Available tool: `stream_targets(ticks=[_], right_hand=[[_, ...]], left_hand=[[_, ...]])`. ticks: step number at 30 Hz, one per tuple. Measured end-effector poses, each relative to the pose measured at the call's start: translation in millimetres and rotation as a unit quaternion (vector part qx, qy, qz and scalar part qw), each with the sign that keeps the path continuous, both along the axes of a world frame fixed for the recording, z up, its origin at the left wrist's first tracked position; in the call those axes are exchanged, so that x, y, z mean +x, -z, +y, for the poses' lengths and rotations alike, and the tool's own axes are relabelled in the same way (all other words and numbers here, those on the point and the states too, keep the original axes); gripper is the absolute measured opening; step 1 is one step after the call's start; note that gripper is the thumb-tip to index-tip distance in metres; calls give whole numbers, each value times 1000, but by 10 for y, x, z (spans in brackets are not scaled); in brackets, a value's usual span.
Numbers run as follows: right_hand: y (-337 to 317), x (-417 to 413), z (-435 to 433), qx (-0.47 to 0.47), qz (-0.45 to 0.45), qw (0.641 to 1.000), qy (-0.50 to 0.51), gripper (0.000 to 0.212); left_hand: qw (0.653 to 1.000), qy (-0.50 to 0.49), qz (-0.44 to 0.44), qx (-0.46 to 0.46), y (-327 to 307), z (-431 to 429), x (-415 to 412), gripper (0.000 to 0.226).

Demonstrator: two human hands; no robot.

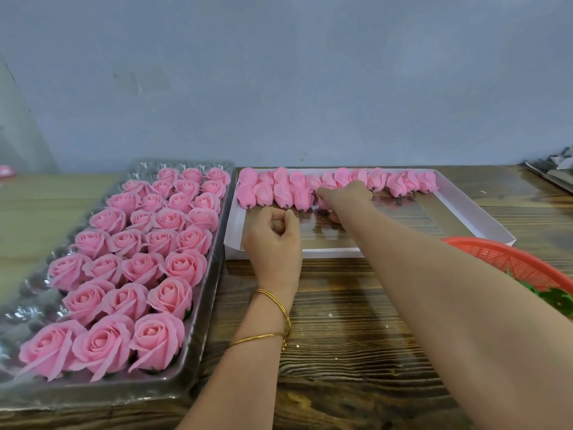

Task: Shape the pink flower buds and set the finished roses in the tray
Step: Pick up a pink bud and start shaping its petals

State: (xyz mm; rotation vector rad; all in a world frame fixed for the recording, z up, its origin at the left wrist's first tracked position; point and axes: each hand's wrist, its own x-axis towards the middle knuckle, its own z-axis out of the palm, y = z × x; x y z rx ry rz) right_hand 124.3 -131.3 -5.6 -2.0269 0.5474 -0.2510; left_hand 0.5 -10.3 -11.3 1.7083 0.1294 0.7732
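While the left hand (274, 240) hovers clenched, empty, the outstretched right hand (345, 197) grips a bud (323, 202).

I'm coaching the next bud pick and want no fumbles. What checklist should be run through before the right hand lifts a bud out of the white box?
1. Right hand has a bud: cannot tell, its fingertips are hidden among the buds.
2. Buds left in the white box: ok, a row along the far edge.
3. Left hand free to shape: ok, fingers curled, nothing seen in it.
4. Free cups in the clear tray: ok, along its left side and far end.
5. Finished roses seated face up: ok.
6. Right arm clear of the red basket: cannot tell.
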Motion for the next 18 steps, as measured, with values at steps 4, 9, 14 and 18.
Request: stream_targets(ticks=[4,9,14,18], right_hand=[[-10,-38,-53,-99,-13,995,-9,45],[-5,-93,-24,-135,-16,991,-3,41],[-30,-211,33,-102,-21,995,-4,40],[-84,-329,60,-1,-30,1000,2,30]], left_hand=[[1000,8,0,-10,-17,-8,-8,21],[1000,15,2,-8,-22,-19,-9,21],[1000,16,2,-9,-11,-11,-20,21],[1000,29,6,-10,-2,4,-9,24]])
